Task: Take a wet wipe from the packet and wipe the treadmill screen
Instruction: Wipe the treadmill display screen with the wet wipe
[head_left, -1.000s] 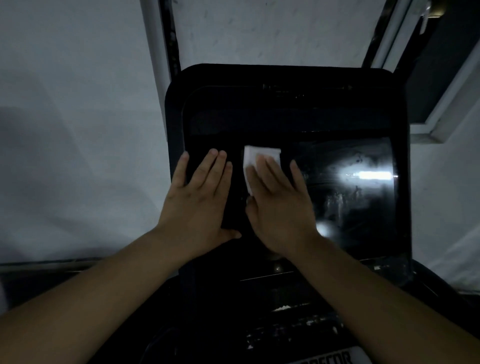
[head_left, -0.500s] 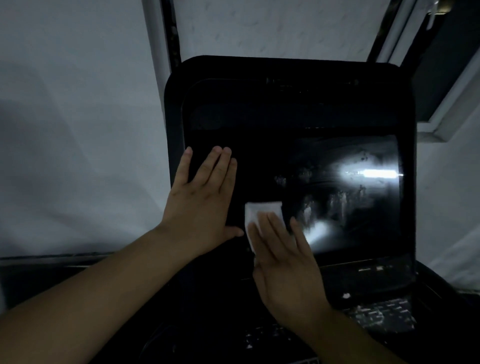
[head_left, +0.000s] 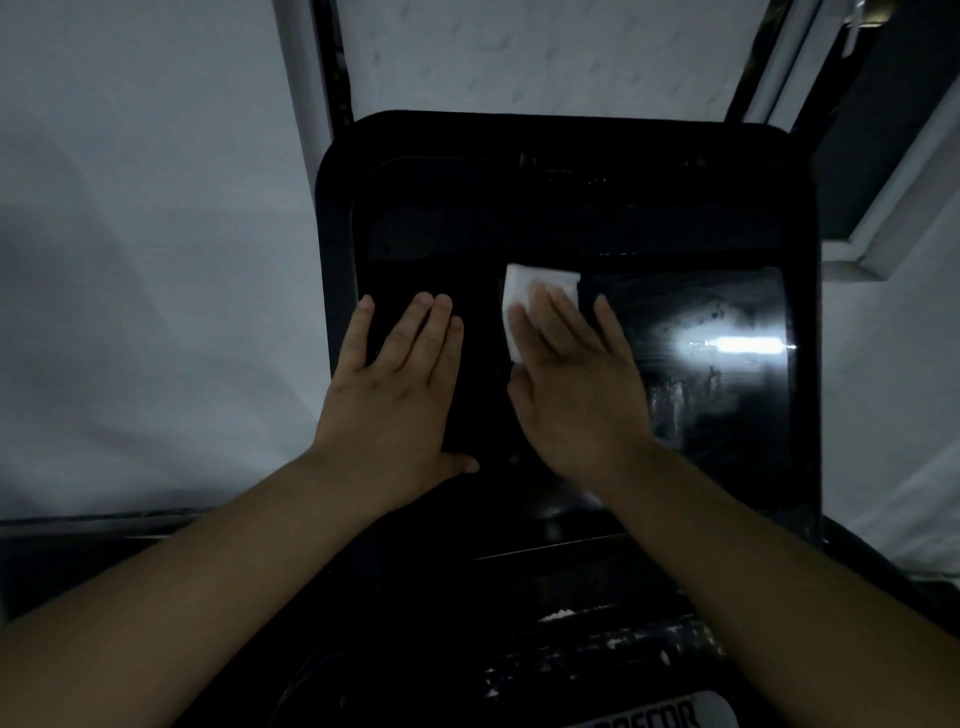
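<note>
On the console: glossy black treadmill screen (head_left: 717, 395), streaked, reflecting a light.
Wipe: white folded wet wipe (head_left: 524, 291), upper-middle screen, under flat right hand (head_left: 576, 384).
Left hand (head_left: 395, 400): flat, pressing screen's left edge.
Room: dim, pale walls (head_left: 145, 260).

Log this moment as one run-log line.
step: wiping | right hand: presses wet wipe flat on treadmill screen | left hand: flat on screen's left side | packet: not in view
</note>
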